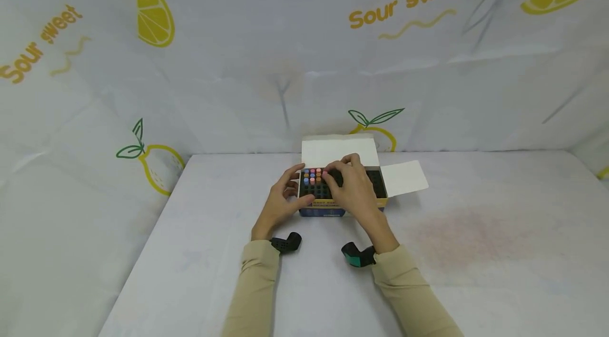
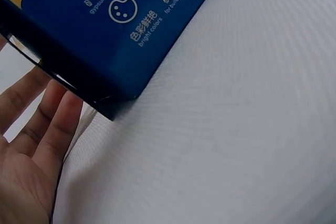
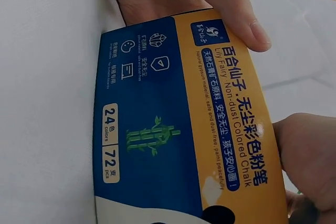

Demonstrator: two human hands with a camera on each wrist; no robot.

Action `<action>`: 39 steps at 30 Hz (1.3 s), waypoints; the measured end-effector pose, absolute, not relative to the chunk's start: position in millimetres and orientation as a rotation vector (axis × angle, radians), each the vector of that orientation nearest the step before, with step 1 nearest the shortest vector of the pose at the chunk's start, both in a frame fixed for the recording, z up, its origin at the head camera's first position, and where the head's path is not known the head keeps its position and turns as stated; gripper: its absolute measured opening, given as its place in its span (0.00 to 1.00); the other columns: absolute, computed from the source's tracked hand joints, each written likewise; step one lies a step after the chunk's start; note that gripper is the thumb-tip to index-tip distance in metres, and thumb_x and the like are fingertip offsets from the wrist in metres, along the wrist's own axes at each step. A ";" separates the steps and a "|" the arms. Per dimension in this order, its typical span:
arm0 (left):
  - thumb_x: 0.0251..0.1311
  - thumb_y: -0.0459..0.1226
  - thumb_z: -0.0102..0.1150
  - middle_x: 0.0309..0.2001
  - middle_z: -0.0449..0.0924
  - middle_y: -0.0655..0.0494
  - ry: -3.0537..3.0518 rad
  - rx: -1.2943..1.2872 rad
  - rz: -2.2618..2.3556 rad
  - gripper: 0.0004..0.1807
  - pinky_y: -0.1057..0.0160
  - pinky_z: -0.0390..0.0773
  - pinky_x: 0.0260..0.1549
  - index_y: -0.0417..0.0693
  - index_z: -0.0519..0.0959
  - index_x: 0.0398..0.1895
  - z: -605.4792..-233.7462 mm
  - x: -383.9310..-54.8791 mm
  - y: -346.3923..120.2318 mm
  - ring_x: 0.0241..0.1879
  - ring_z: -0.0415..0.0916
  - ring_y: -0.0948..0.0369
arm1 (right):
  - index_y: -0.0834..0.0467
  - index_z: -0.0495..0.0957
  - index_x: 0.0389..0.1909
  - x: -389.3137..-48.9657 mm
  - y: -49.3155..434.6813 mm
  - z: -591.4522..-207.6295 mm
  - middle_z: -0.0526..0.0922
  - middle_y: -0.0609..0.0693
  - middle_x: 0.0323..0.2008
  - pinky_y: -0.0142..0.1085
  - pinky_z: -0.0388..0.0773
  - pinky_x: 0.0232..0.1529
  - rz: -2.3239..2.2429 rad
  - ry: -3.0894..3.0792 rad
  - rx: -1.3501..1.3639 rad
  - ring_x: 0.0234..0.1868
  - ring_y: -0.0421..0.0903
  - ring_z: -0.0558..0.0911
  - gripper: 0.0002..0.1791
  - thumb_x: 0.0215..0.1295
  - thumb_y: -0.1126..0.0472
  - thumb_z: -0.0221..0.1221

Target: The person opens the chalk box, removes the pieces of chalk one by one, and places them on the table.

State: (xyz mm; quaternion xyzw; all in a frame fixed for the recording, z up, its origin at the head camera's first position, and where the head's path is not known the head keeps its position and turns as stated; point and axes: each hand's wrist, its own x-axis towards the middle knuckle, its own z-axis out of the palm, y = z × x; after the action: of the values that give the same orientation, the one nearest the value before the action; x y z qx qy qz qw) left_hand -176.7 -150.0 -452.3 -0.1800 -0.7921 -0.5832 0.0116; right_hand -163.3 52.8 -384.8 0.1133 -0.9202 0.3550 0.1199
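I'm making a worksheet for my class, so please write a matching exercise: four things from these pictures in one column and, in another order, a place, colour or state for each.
Column one
1. left hand
2. right hand
3. box
4. side flap

Column two
A. blue and yellow on the front
B. pinching a pink chalk
C. white, sticking out to the right
D. holding the left end of a container

Right pairs: 1-D, 2-B, 3-A, 4-C
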 end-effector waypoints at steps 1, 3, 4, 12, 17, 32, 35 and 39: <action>0.58 0.44 0.72 0.62 0.75 0.42 -2.474 -0.559 -1.818 0.42 0.59 0.79 0.51 0.63 0.65 0.76 -452.7 -176.6 -149.9 0.48 0.75 0.56 | 0.59 0.86 0.48 -163.6 52.9 -384.8 0.73 0.64 0.55 0.45 0.76 0.34 1.053 -2.684 0.318 0.42 0.57 0.77 0.13 0.71 0.55 0.63; 0.58 0.44 0.72 0.62 0.75 0.43 -2.479 -0.557 -1.820 0.42 0.61 0.79 0.50 0.63 0.65 0.76 -453.6 -176.0 -149.2 0.48 0.75 0.56 | 0.59 0.85 0.49 -163.8 53.0 -383.7 0.72 0.65 0.56 0.41 0.73 0.30 1.091 -2.668 0.296 0.37 0.55 0.77 0.13 0.72 0.55 0.63; 0.58 0.43 0.72 0.62 0.75 0.43 -2.482 -0.554 -1.821 0.42 0.61 0.78 0.50 0.63 0.65 0.76 -454.1 -175.8 -148.9 0.48 0.75 0.56 | 0.59 0.85 0.49 -164.1 53.1 -383.0 0.72 0.65 0.57 0.40 0.71 0.28 1.108 -2.658 0.287 0.34 0.54 0.76 0.14 0.72 0.55 0.63; 0.58 0.44 0.72 0.62 0.75 0.44 -2.487 -0.543 -1.826 0.41 0.58 0.78 0.52 0.63 0.65 0.76 -456.3 -176.4 -148.9 0.49 0.75 0.55 | 0.61 0.84 0.49 -161.6 55.6 -365.1 0.72 0.66 0.58 0.50 0.81 0.41 1.191 -2.545 0.308 0.45 0.60 0.82 0.14 0.74 0.54 0.61; 0.58 0.41 0.72 0.63 0.74 0.43 -2.483 -0.543 -1.839 0.42 0.60 0.77 0.52 0.60 0.65 0.76 -453.7 -177.3 -148.2 0.49 0.73 0.56 | 0.60 0.85 0.48 -157.8 63.0 -349.5 0.72 0.64 0.57 0.53 0.81 0.46 1.222 -2.517 0.308 0.50 0.62 0.80 0.14 0.74 0.54 0.60; 0.58 0.37 0.71 0.64 0.73 0.42 -2.492 -0.538 -1.837 0.42 0.58 0.77 0.52 0.60 0.65 0.77 -451.5 -175.9 -149.6 0.49 0.71 0.57 | 0.59 0.84 0.47 -129.8 97.5 -321.4 0.77 0.59 0.52 0.53 0.79 0.48 1.135 -2.677 0.437 0.51 0.60 0.81 0.12 0.73 0.55 0.61; 0.58 0.38 0.71 0.63 0.72 0.42 -2.483 -0.555 -1.828 0.42 0.56 0.77 0.53 0.61 0.65 0.77 -451.3 -175.8 -150.1 0.49 0.71 0.55 | 0.59 0.84 0.46 -123.2 106.4 -317.7 0.78 0.58 0.48 0.50 0.78 0.47 1.106 -2.708 0.498 0.47 0.56 0.80 0.11 0.73 0.56 0.61; 0.59 0.39 0.72 0.63 0.71 0.42 -2.477 -0.565 -1.828 0.42 0.55 0.76 0.53 0.62 0.65 0.77 -450.6 -175.6 -150.1 0.49 0.71 0.55 | 0.57 0.85 0.42 -114.7 119.9 -315.3 0.79 0.54 0.43 0.41 0.78 0.42 1.105 -2.777 0.581 0.40 0.47 0.80 0.08 0.73 0.57 0.61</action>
State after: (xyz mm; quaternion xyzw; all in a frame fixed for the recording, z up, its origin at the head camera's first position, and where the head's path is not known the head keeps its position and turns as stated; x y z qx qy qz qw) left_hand -175.6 -150.1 -450.6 -0.1804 -0.7913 -0.5842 0.0059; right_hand -114.7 119.9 -315.3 0.1906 -0.9110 0.3624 0.0486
